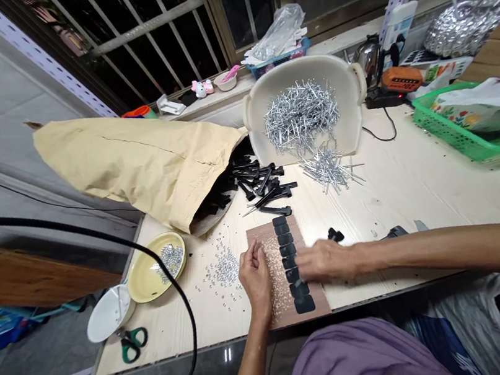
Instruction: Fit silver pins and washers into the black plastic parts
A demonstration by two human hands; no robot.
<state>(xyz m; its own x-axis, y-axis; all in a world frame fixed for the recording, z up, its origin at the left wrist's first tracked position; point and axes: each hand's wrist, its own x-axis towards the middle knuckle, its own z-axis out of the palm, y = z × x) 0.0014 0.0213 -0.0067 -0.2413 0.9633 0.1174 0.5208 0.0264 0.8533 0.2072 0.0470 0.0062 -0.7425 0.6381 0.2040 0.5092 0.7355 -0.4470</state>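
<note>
My left hand (254, 274) is at the left edge of a brown board (281, 305), thumb and fingers pressed together; anything in them is too small to make out. A column of flat black pieces (288, 249) runs down the board, with pale specks to its left. Over the middle of this column is my right hand (324, 261), its fingers blurred and partly hidden, so its grip cannot be told. Small clear beads (225, 267) lie scattered left of my left hand. A small black part (335, 235) lies just beyond my right hand.
A paper sack (148, 165) spills black plastic parts (263, 185). Behind, a white basin (349, 97) holds metal pins (302, 114), some spilling out. Left are a yellow bowl (144, 278), a white bowl (103, 319), scissors (133, 344) and a black cable (185, 303). A green basket (452, 126) stands right.
</note>
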